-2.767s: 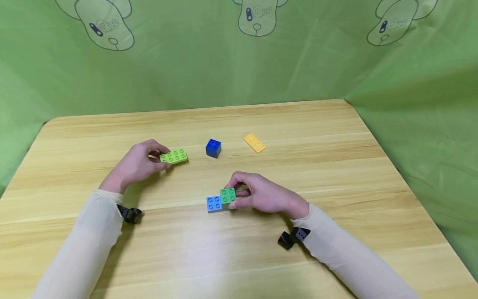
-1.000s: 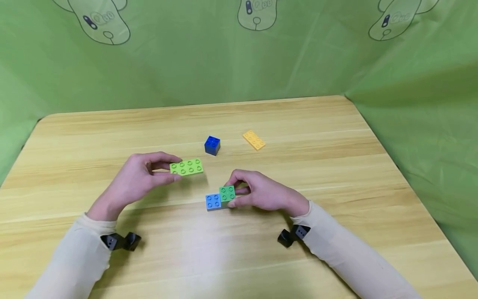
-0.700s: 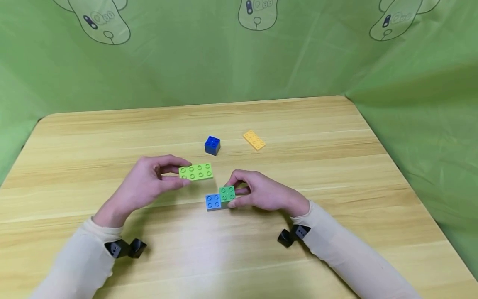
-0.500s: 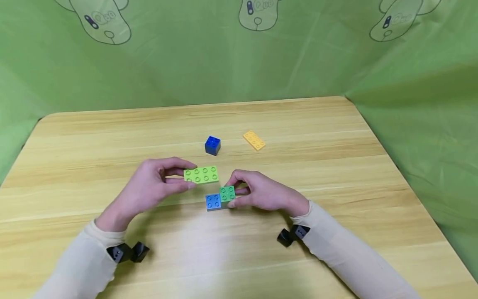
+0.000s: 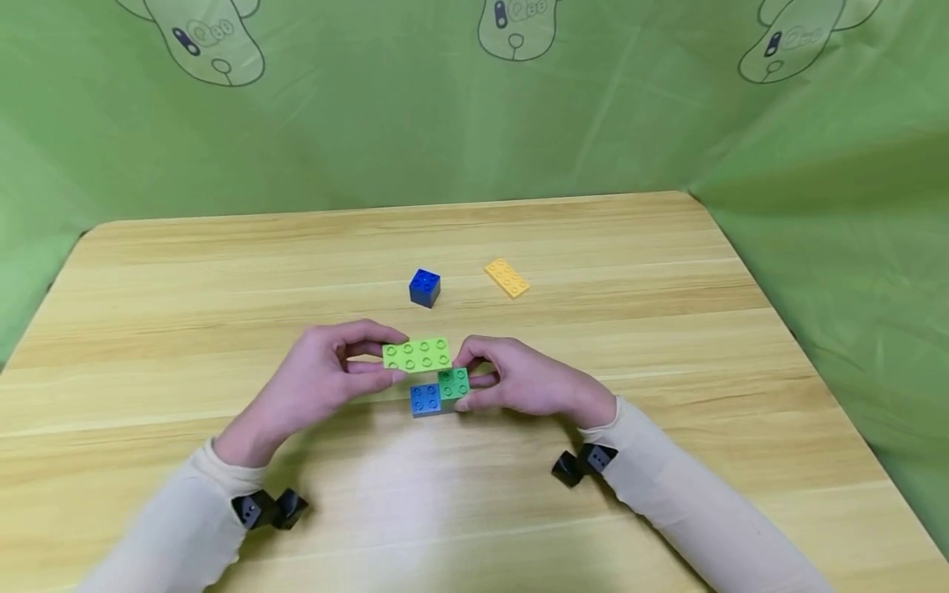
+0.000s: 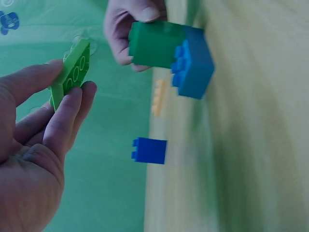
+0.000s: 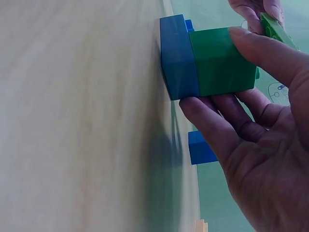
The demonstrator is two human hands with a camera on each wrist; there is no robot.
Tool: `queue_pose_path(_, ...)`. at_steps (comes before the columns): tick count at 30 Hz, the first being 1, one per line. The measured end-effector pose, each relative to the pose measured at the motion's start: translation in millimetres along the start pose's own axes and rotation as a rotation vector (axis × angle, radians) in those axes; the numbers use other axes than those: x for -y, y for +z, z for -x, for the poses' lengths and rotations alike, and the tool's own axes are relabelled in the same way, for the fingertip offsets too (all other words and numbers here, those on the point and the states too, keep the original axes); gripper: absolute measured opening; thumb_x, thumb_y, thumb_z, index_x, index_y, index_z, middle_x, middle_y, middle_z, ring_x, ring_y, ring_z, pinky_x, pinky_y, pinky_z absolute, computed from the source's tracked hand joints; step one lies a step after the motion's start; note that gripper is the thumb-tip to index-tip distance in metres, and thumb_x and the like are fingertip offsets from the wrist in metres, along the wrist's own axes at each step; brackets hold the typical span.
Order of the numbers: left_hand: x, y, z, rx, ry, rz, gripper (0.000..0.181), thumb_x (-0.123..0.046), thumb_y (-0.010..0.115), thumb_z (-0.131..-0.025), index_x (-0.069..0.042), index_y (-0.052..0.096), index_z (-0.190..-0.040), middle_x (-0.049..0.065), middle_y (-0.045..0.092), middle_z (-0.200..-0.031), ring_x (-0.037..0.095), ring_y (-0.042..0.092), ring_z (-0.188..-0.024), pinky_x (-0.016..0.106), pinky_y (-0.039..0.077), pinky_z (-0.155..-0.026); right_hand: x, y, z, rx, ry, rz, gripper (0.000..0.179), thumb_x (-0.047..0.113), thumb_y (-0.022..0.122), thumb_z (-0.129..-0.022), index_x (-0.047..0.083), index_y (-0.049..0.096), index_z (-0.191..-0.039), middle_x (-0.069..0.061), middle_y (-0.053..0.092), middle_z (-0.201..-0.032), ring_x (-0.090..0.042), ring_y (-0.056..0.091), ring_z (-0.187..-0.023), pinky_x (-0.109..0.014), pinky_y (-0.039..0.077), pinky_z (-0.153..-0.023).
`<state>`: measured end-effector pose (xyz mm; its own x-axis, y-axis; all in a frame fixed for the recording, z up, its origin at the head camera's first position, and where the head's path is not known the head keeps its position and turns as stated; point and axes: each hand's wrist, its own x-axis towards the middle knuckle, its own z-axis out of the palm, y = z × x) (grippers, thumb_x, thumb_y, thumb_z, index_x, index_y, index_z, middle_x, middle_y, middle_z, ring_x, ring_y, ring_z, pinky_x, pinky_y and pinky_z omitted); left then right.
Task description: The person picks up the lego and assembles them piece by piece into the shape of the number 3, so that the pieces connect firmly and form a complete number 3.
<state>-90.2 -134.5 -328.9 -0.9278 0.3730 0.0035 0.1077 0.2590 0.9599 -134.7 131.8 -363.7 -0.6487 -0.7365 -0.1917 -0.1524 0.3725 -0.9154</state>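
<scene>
My left hand (image 5: 319,383) pinches one end of a thin lime-green building plate (image 5: 417,355) with two rows of studs, its hollow underside showing in the left wrist view. The plate is held up, its near right corner overlapping a green brick (image 5: 455,384) in the head view. With thumb and fingers my right hand (image 5: 522,379) grips that green brick, which sits on the right half of a longer light blue brick (image 5: 426,399). The left half of the blue brick shows bare studs. In the right wrist view the blue brick (image 7: 178,58) is close over the table.
A dark blue brick (image 5: 425,288) stands on the wooden table (image 5: 630,329) behind the hands. To its right lies a flat orange-yellow plate (image 5: 507,278). A green cloth (image 5: 415,123) hangs behind the table and along its sides.
My left hand has lifted the lime-green plate from the table and carried it right and nearer, up to the green brick. My right hand has kept its grip on the green brick.
</scene>
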Motion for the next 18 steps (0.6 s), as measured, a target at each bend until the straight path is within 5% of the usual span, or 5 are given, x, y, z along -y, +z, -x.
queue_pose_path(18, 8.0, 16.1, -5.7, 0.052, -0.001, 0.002, 0.033, -0.007, 0.081, -0.081, -0.001, 0.068, -0.111, 0.009, 0.068, -0.106, 0.024, 0.068, -0.093, 0.030, 0.058, -0.074, -0.1, -2.0, -0.7, 0.015, 0.010, 0.022, 0.030, 0.004, 0.079, -0.082, 0.004, 0.057, -0.102, -0.009, 0.060, -0.114, -0.021, 0.061, -0.109, -0.029, 0.053, -0.089)
